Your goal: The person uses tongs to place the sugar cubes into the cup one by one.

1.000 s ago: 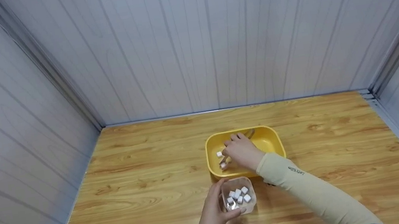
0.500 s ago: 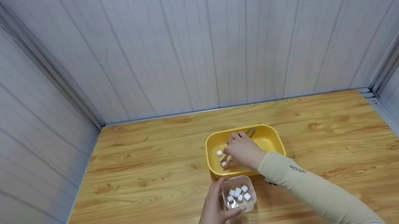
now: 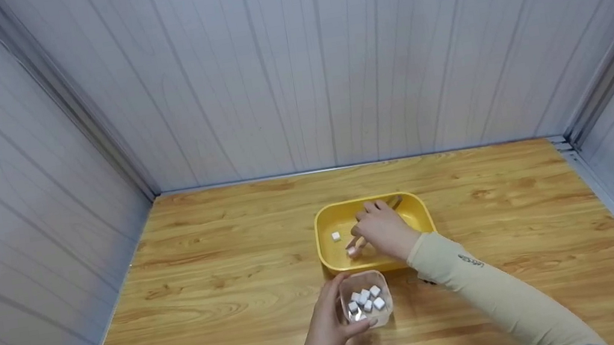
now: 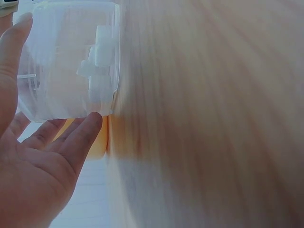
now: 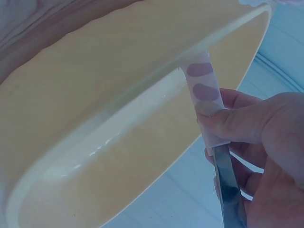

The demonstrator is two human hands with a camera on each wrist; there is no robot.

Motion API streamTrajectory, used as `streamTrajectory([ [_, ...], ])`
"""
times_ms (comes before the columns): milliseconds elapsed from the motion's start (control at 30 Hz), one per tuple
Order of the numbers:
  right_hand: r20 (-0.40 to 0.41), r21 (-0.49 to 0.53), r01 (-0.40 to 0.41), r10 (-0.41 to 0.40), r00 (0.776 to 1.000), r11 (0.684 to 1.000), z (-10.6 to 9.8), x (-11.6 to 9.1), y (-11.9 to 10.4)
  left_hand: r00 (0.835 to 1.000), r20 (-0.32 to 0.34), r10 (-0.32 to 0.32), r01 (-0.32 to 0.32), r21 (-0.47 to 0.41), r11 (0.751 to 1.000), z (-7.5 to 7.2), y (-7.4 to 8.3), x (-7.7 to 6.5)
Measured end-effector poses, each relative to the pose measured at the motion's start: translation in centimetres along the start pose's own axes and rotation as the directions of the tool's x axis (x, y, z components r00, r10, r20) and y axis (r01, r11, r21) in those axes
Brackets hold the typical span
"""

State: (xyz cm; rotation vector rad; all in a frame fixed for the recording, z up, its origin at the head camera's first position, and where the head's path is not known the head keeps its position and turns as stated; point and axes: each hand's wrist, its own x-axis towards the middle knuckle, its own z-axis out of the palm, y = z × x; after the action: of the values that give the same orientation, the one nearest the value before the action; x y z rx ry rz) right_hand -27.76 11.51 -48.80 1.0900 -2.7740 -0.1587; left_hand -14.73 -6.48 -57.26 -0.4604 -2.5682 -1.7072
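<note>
My left hand (image 3: pixel 329 318) grips a clear plastic box (image 3: pixel 387 319), thumb on the near side and fingers at the far side. Several white cubes (image 3: pixel 379 303) lie in it; in the left wrist view they show blurred through the box wall (image 4: pixel 61 57). My right hand (image 3: pixel 386 230) reaches into a yellow basin (image 3: pixel 326 258) and pinches metal tongs (image 5: pixel 228 185) with a pale wrapped part. At the tongs' tips in the head view is a white cube (image 3: pixel 351 251), low in the basin. Another white cube (image 3: pixel 335 236) lies on the basin floor to the left.
The basin stands just beyond the clear box on a wood-grain table (image 3: pixel 228 294). Pale panel walls (image 3: pixel 291 65) enclose the table at the back and both sides.
My right hand has shifted slightly right within the basin, and the tongs with the cube at their tips moved along. My left hand and the box stay almost in place.
</note>
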Motion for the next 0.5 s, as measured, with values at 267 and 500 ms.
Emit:
streamTrajectory([
  [267, -0.004, 0.019, 0.0, 0.0, 1.0, 1.0, 0.1, -0.9, 0.6, 1.0, -0.002, -0.019, 0.019, -0.008, 1.0, 0.1, -0.1, -0.1],
  [500, -0.045, 0.019, 0.006, -0.005, 0.999, 1.0, -0.5, -1.5, 1.2, 1.0, 0.007, -0.007, 0.007, -0.006, 1.0, -0.1, -0.1, -0.1],
])
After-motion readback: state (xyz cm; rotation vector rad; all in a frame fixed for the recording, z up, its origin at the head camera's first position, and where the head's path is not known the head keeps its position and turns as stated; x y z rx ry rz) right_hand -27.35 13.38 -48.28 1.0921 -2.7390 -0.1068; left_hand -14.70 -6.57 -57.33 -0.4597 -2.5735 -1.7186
